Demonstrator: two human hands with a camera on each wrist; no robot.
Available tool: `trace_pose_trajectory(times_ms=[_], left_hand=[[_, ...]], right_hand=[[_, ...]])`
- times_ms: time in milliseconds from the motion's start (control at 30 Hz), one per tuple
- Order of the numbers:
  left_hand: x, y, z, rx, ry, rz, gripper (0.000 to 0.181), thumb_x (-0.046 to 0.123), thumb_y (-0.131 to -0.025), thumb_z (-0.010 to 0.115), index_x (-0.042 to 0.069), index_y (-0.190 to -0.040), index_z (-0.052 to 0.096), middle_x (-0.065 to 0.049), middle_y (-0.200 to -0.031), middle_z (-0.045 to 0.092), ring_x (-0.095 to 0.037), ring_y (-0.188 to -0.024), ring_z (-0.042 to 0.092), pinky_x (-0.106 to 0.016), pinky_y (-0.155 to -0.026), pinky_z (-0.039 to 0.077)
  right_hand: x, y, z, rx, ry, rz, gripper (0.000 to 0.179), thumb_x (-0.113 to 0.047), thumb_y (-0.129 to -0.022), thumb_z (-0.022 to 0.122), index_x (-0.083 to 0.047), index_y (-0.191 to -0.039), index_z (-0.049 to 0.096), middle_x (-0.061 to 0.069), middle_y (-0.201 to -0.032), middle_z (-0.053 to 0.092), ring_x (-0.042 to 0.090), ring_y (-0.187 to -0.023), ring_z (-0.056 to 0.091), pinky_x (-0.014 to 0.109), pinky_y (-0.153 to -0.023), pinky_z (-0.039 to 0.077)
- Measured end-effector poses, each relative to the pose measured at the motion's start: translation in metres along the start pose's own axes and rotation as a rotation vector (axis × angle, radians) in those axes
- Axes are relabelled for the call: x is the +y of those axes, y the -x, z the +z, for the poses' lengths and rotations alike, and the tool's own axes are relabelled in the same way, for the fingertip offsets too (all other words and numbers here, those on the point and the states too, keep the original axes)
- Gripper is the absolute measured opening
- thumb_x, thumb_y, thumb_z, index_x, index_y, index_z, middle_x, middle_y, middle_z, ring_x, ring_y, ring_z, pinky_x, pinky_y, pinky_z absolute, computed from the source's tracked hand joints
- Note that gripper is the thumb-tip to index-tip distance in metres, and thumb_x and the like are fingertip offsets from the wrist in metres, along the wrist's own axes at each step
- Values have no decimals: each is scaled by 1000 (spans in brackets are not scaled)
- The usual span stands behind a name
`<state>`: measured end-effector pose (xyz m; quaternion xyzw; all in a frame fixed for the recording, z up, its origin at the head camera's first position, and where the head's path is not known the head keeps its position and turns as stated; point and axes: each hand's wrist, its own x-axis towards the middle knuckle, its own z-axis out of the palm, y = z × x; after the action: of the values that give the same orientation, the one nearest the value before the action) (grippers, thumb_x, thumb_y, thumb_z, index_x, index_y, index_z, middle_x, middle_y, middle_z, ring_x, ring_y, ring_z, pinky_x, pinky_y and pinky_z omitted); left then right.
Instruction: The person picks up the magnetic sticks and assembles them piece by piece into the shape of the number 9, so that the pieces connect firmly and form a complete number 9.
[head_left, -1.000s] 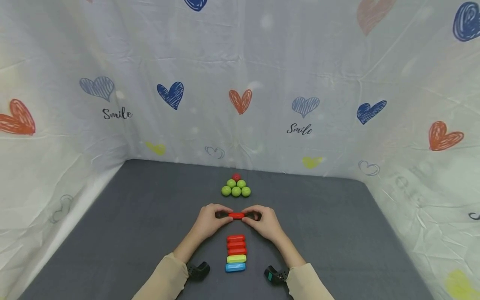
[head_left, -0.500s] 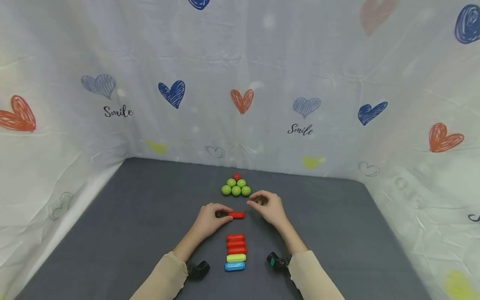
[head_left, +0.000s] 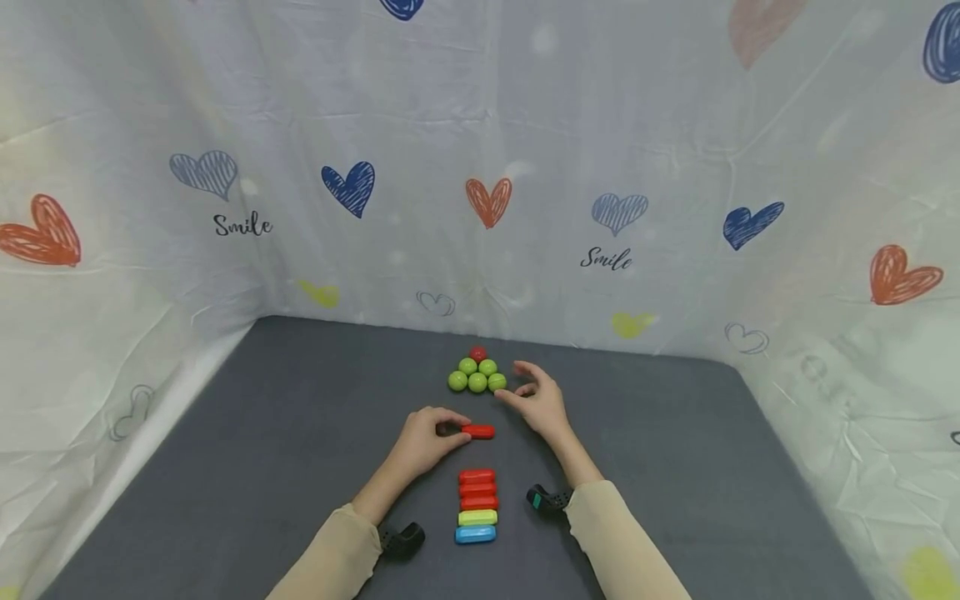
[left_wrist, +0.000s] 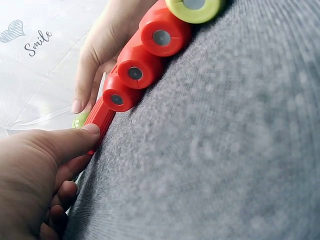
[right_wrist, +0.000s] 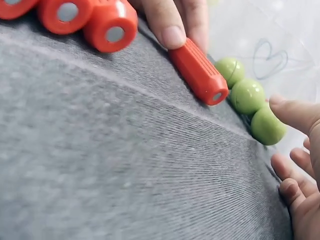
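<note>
A red magnetic rod point(head_left: 482, 432) with ridged sides lies on the grey cloth. My left hand point(head_left: 417, 443) pinches its left end between thumb and fingers. In the right wrist view, a metal disc shows in the free end of the rod point(right_wrist: 200, 75). Beyond it, several green balls point(head_left: 477, 382) and one red ball point(head_left: 477, 354) form a triangle pointing away. Beside the nearest right green ball point(head_left: 497, 382) is my right hand point(head_left: 543, 408), thumb and fingers spread with nothing between them. The right thumb is close to that ball; contact is unclear.
Closer to me, more red rods point(head_left: 477, 490), a yellow-green rod point(head_left: 477, 517) and a blue rod point(head_left: 476, 534) lie side by side in a stack. A white curtain point(head_left: 412, 250) with printed hearts hangs behind the grey table point(head_left: 337, 375).
My right hand has let go of the red rod's right end and moved away to the green balls, its fingers spreading. The left hand still pinches the rod in place.
</note>
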<state>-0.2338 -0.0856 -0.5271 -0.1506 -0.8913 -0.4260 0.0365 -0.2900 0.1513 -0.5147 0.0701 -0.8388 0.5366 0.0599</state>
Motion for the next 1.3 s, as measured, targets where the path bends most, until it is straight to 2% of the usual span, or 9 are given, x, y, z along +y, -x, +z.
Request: trace_pose_trajectory(times_ms=[100, 367, 500, 600, 733, 900, 1133, 1200, 1300], left_hand=[[0, 0, -1, 2, -7, -6, 19, 26, -92, 86, 21, -110, 85, 6, -105, 78, -7, -83, 56, -34, -80, 46], [-1, 0, 0, 24, 4, 16, 18, 23, -90, 87, 19, -107, 85, 6, -100, 78, -6, -76, 51, -27, -70, 44], [-2, 0, 0, 31, 2, 26, 18, 22, -90, 87, 19, -107, 85, 7, -96, 77, -6, -73, 50, -27, -69, 44], [-2, 1, 0, 28, -2, 26, 18, 23, -90, 87, 20, -108, 85, 9, -92, 74, -7, -71, 48, -27, -67, 42], [-2, 1, 0, 20, -3, 21, 18, 24, -90, 87, 20, -108, 85, 10, -90, 72, -8, -70, 46, -28, -66, 41], [0, 1, -1, 24, 0, 22, 18, 24, -90, 87, 20, -107, 85, 9, -89, 72, -9, -70, 47, -28, -66, 41], [-1, 1, 0, 5, -3, 21, 18, 24, -91, 87, 20, -109, 85, 10, -87, 70, -9, -70, 46, -27, -65, 40], [-1, 1, 0, 7, -1, 22, 19, 24, -91, 87, 20, -108, 85, 10, -88, 71, -9, -70, 46, -27, -65, 40], [-2, 1, -1, 16, 3, 27, 18, 24, -90, 87, 19, -108, 85, 10, -86, 71, -9, -69, 46, -28, -65, 40]], right_hand=[[0, -4, 3, -10, -11, 18, 70, -20, -88, 90, -5, -149, 60, 15, -139, 67, 11, -71, 66, 25, -59, 49], [5, -14, 6, -21, 30, 14, 60, -20, -87, 91, -6, -141, 68, 12, -130, 73, 6, -61, 62, 22, -55, 46], [7, -15, 7, -32, 88, -13, 54, -24, -88, 90, -8, -136, 72, 11, -129, 74, 5, -49, 49, 22, -49, 41], [7, -15, 7, -34, 135, -37, 50, -27, -87, 91, -9, -131, 75, 11, -122, 77, 6, -42, 39, 23, -45, 35], [8, -13, 8, -27, 160, -59, 46, -28, -86, 92, -10, -126, 78, 11, -110, 80, 7, -41, 37, 24, -43, 33], [8, -13, 8, -11, 162, -74, 44, -29, -86, 92, -11, -124, 79, 9, -111, 79, 6, -41, 38, 24, -44, 33], [12, -11, 7, -10, 161, -68, 44, -30, -86, 92, -11, -123, 80, 9, -95, 79, 7, -40, 36, 24, -44, 32], [12, -10, 7, -14, 155, -73, 44, -30, -86, 91, -11, -124, 80, 5, -95, 78, 6, -41, 36, 24, -44, 32], [11, -7, 6, -24, 118, -79, 43, -29, -88, 90, -10, -124, 79, 4, -78, 72, 7, -40, 34, 24, -43, 31]])
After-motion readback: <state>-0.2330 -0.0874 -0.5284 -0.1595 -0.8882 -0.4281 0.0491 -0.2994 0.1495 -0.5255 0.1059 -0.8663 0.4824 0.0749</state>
